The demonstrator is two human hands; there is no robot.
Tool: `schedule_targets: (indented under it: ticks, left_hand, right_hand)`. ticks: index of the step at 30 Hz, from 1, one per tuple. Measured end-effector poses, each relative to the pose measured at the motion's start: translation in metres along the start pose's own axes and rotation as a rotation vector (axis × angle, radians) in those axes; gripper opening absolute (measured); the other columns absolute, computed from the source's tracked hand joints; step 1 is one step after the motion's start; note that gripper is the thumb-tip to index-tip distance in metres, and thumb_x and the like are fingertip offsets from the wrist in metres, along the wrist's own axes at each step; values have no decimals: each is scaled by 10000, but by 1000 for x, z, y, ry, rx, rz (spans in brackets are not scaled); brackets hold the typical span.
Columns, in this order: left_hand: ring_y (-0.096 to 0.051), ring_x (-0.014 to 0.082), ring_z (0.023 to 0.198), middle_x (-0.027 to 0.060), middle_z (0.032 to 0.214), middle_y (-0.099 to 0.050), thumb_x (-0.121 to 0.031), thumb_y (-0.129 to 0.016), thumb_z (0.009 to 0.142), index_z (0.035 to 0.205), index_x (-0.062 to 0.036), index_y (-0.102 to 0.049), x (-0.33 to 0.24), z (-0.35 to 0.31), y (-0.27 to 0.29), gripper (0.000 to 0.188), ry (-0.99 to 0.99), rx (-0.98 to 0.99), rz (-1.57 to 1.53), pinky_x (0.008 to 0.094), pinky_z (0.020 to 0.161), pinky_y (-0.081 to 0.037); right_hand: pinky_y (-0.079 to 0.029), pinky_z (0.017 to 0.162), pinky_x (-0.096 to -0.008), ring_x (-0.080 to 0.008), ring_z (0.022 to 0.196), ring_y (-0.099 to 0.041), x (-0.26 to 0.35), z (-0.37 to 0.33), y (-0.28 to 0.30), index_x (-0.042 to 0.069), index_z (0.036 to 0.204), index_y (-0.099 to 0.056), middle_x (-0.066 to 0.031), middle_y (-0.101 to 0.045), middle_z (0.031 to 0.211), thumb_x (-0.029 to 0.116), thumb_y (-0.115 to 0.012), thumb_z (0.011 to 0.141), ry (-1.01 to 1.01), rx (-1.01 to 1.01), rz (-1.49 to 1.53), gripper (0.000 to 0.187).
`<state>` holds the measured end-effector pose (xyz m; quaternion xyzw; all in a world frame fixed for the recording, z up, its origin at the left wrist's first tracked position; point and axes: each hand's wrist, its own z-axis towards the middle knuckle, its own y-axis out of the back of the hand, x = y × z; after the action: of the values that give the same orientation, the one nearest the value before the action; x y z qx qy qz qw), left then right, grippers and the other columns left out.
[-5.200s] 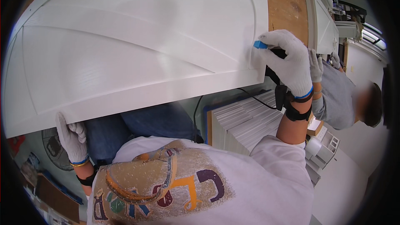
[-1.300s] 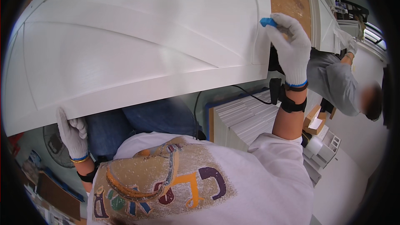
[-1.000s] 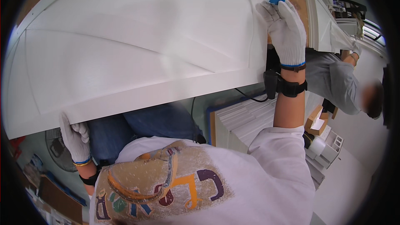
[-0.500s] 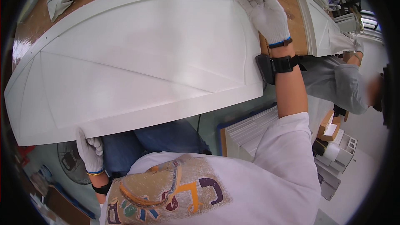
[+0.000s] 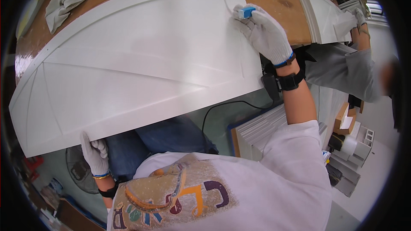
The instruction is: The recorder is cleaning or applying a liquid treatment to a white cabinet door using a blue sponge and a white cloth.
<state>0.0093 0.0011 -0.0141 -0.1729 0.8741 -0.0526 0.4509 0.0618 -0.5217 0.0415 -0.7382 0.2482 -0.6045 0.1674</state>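
A large white panel (image 5: 141,38) with raised borders and slanting grooves lies in front of me. My right hand (image 5: 266,34), in a white knit glove, is over its far right part. Between thumb and fingers it pinches a small blue block (image 5: 246,13) with a pale end; its exact kind is unclear. My left hand (image 5: 95,155), gloved too, is at the panel's near left edge. Its thumb lies against the edge and its fingers are curled below, partly hidden.
Under the panel is a brown worktop (image 5: 274,0) with a crumpled white cloth (image 5: 70,2). To the right, another person's gloved hand (image 5: 360,16) is at a second white panel (image 5: 319,13). Below are a floor fan (image 5: 79,169), stacked white boards (image 5: 265,128) and a black cable (image 5: 227,102).
My right hand has moved left and nearer, from the panel's far right corner onto its face, with the blue block. The left hand stays at the near edge.
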Motion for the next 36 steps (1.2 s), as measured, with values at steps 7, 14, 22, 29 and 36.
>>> schedule_targets:
  ticks: [7,14,22,29,36]
  left_hand:
    - [-219,87,327,-9,469,-321,-391,-348,984,632,-151,-371,-1,0,-1,428,15,68,-24,214,296,-176]
    - [-233,68,347,-22,481,-327,-385,-372,981,637,-154,-372,-3,-3,-7,414,2,19,18,201,307,-174]
    - [-240,64,358,-21,479,-316,-437,-406,960,626,-161,-362,-7,-5,-11,436,0,35,47,195,317,-187]
    - [-272,85,336,-11,443,-337,-431,-415,953,591,-161,-376,-8,-9,-11,454,22,68,67,211,318,-180]
    - [-285,102,341,10,438,-331,-453,-395,953,581,-165,-352,-4,3,-5,473,64,135,57,218,318,-184]
  right_hand:
    - [-408,1008,-426,-254,1095,-538,-22,-51,-6,-21,1145,-494,-159,-571,1131,65,-475,898,-7,18,113,262]
    - [-416,996,-435,-260,1060,-551,-41,-83,-29,-41,1104,-509,-166,-569,1110,54,-487,884,-37,24,162,241]
    - [-403,1009,-437,-259,1018,-567,-36,-105,-6,-14,1050,-539,-154,-563,1109,57,-513,860,149,-59,432,204]
    - [-412,1009,-400,-256,994,-578,-41,-135,14,-12,1016,-565,-148,-583,1088,65,-557,837,509,-216,664,196]
    - [-438,955,-393,-230,988,-573,-62,-121,-73,38,1078,-551,-114,-586,1071,104,-549,859,471,-86,572,229]
